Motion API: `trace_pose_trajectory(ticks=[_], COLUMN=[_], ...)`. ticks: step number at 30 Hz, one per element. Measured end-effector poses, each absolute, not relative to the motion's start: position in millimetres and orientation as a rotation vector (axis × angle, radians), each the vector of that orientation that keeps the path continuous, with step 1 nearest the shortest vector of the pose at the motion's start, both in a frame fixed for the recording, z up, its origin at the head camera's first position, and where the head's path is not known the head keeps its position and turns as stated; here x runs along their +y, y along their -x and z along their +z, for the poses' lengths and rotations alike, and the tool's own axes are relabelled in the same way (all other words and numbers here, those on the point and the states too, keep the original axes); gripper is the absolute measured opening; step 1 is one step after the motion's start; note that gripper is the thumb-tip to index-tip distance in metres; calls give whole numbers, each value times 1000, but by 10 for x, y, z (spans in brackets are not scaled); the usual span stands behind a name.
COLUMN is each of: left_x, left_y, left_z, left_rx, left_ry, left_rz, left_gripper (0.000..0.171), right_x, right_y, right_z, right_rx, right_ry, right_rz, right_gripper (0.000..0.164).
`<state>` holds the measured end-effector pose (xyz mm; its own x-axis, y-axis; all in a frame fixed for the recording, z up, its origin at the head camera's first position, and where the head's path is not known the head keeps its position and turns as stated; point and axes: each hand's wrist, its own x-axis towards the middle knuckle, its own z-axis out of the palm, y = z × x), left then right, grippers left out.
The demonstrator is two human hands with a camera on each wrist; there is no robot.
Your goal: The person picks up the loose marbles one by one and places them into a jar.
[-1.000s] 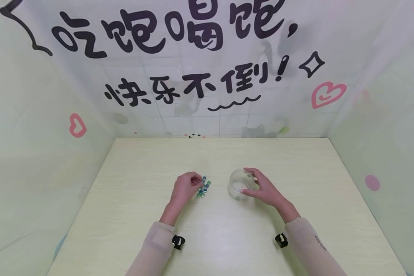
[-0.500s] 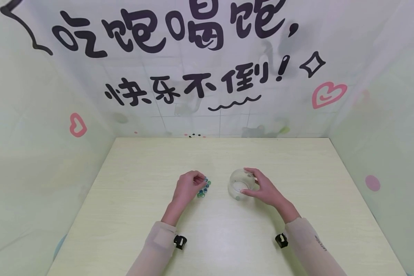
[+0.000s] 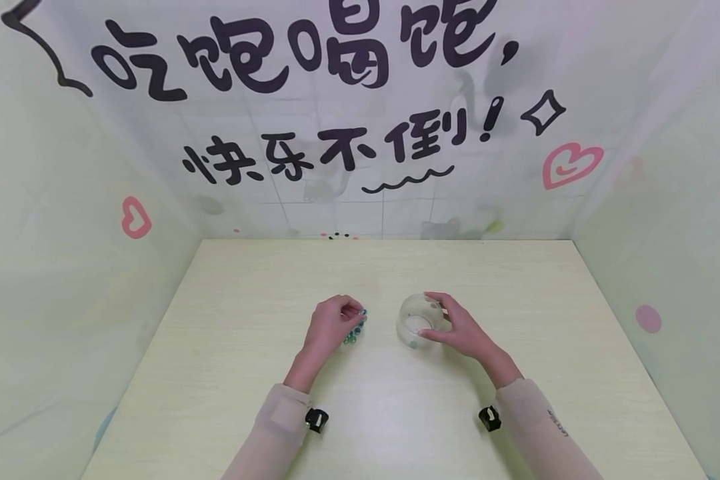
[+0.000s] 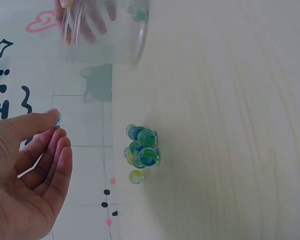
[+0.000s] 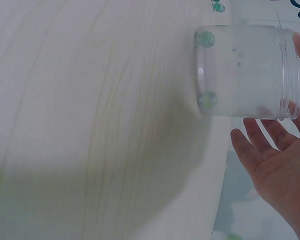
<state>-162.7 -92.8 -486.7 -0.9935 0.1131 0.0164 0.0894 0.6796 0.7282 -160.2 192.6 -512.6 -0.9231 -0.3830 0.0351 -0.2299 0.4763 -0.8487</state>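
Observation:
My left hand (image 3: pixel 330 325) pinches a small bluish glass marble (image 4: pixel 58 120) between thumb and fingertips, raised over the table. Below and beside it lies a close cluster of blue, green and yellowish marbles (image 4: pixel 145 145), partly covered by the hand in the head view. My right hand (image 3: pixel 463 331) holds a clear round jar (image 5: pixel 245 72) near its threaded mouth, thumb on one side and fingers on the other. The jar stands upright on the table, its mouth uncovered. Inside, on its bottom, rest a greenish marble (image 5: pixel 206 39) and a green-yellow marble (image 5: pixel 208 99).
The pale wood-grain table (image 3: pixel 384 427) ends at a back wall sheet (image 3: pixel 360 220) printed with black lettering and hearts. Sheets also hang at both sides. A black wrist camera (image 3: pixel 317 420) sits at the left cuff, another black camera (image 3: pixel 489 418) at the right.
My left hand has lifted a marble off the cluster and shifted slightly right and away from me. The right hand and the jar have stayed in place.

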Motion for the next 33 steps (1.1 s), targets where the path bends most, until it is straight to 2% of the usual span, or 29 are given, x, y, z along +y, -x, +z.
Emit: trace_pose_trajectory(ticks=[33], left_x=[-702], left_y=[1611], left_z=[-4708], left_rx=[2811], left_ry=[-285], left_rz=[1301], left_gripper=[10], right_x=[1916], right_y=[1604], right_z=[-5109], right_rx=[2540], right_ry=[528], right_rz=[-1448], right_gripper=[77])
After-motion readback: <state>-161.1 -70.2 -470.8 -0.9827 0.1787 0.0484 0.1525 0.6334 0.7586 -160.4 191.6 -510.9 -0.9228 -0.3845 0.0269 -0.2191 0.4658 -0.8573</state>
